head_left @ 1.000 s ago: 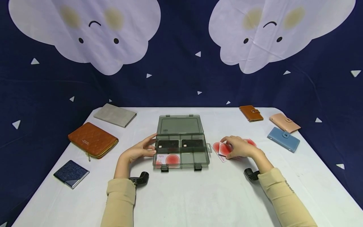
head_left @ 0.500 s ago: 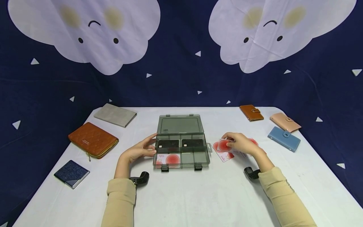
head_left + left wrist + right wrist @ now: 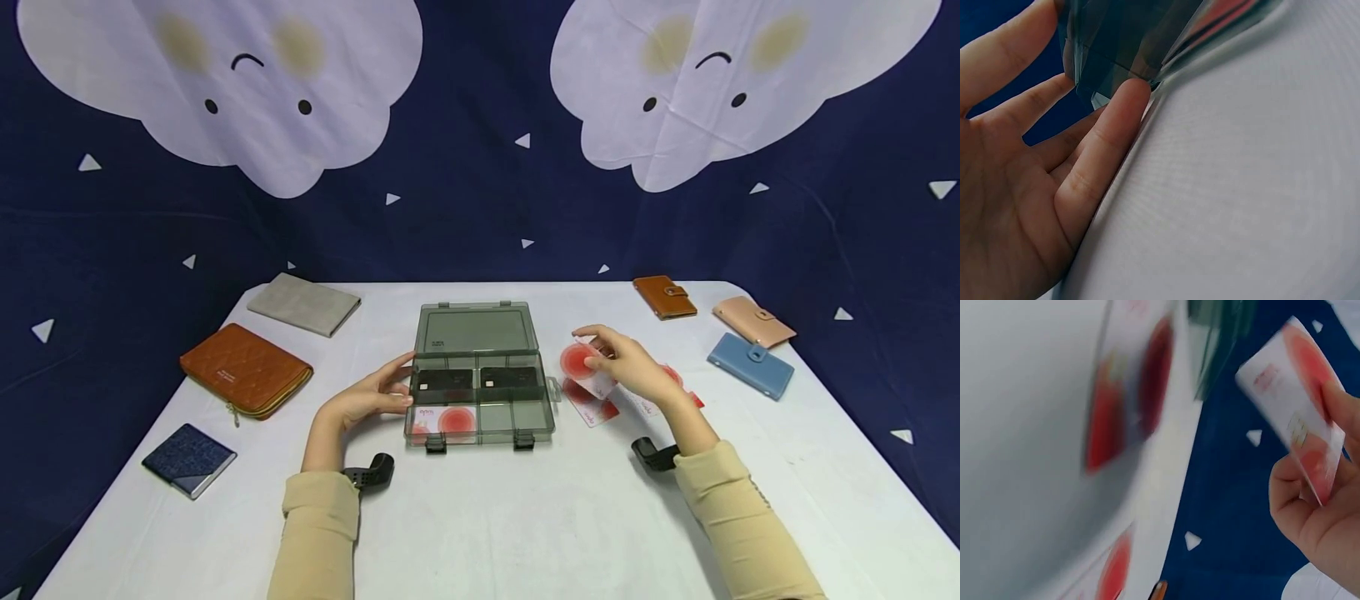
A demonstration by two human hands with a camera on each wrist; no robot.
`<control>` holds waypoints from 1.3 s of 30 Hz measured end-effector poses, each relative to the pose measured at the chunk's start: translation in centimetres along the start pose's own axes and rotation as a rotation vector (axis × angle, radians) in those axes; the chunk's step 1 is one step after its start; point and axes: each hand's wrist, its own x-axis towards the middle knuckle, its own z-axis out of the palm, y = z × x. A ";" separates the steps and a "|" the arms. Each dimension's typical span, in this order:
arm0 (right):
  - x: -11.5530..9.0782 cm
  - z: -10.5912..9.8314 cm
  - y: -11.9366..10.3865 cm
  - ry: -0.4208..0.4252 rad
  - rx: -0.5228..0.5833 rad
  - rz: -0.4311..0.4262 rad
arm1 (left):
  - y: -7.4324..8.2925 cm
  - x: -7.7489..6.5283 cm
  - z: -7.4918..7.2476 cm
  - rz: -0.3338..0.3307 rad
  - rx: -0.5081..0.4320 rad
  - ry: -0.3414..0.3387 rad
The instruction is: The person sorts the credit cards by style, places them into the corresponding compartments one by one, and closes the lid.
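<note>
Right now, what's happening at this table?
A person is sorting cards at a grey compartment box with its lid open. The left hand rests straight fingers against the box's left side. The right hand pinches a white card with red circles, lifted just right of the box, above more such cards on the white table. Two black cards and one red-circle card sit in compartments. Several wallets lie along both table edges.

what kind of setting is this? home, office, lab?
Most likely a staged recording setup, not a home: a white-covered table before a navy cloud-print backdrop, wallets spaced along both table edges, such as the blue wallet, and a grey compartment box centred.
</note>
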 end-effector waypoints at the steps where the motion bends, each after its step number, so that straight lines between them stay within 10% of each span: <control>1: 0.1 0.1 -0.3 0.011 0.037 -0.003 | 0.0 0.0 0.0 0.000 -0.001 -0.001; 8: 0.6 1.2 -2.5 0.075 0.294 -0.038 | -0.1 0.1 0.0 0.000 0.007 0.003; 24: 0.9 4.6 -4.1 0.068 0.513 0.015 | 0.0 0.0 0.0 -0.009 0.015 0.007; 39: 0.8 6.6 -4.2 -0.118 0.205 -0.023 | -0.1 0.1 0.0 -0.006 -0.004 -0.003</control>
